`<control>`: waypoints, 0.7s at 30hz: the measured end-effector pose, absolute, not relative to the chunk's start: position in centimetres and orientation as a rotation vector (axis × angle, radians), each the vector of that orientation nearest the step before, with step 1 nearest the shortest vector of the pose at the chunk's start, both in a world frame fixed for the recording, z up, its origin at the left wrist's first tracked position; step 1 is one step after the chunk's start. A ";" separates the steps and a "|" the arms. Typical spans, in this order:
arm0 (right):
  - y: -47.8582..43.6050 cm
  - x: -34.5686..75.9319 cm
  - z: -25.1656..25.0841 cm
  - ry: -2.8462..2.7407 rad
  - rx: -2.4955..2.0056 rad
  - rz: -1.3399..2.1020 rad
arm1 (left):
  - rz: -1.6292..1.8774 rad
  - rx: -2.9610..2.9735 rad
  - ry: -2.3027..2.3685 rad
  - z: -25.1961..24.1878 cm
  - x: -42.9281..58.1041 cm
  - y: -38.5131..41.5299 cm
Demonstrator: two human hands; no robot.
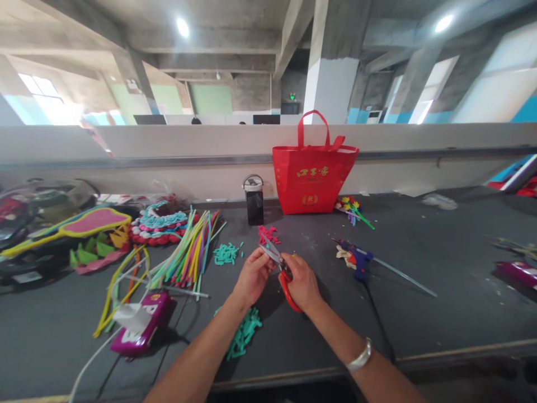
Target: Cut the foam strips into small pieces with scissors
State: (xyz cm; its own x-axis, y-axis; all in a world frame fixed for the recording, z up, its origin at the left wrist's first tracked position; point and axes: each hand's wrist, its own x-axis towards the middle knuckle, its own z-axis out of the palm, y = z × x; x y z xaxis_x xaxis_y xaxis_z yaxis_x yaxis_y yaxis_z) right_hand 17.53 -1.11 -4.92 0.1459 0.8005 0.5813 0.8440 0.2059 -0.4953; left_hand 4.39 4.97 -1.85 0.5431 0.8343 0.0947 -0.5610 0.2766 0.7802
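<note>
My right hand [300, 282] grips a pair of scissors [289, 294] by the red handles, and the blades point up and to the left. Close beside the blades is my left hand [255, 274], its fingers pinched together; what they hold is too small to make out. Just beyond the scissor tips lies a small pile of pinkish-red cut pieces [271, 234]. Teal cut pieces [226, 254] form a heap to the left. A larger heap of green cut pieces [244, 334] lies below my left forearm, which partly hides it.
A bundle of colourful fuzzy sticks [195, 246] lies at the left, with a purple tissue pack [142, 324] nearer me. A red bag [312, 179] and a lidded cup [254, 187] stand at the back. To the right is a blue glue gun [361, 263] with its cord.
</note>
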 end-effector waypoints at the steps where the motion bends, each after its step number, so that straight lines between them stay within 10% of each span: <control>1: -1.1 17.5 -4.9 -1.636 -1.583 -0.061 | 0.967 0.876 0.369 -1.8 4.4 5.0; 21: -1.2 17.5 -5.1 -1.567 -1.580 -0.052 | 0.956 0.889 0.391 -1.4 4.3 4.7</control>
State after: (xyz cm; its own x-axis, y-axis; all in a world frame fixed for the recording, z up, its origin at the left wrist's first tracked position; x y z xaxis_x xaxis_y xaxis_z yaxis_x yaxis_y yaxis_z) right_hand 17.47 -1.19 -5.14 0.2012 0.7856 0.5850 0.8229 0.1884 -0.5361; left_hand 4.34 4.70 -1.37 0.5445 0.8347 0.0828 -0.5379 0.2717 0.7980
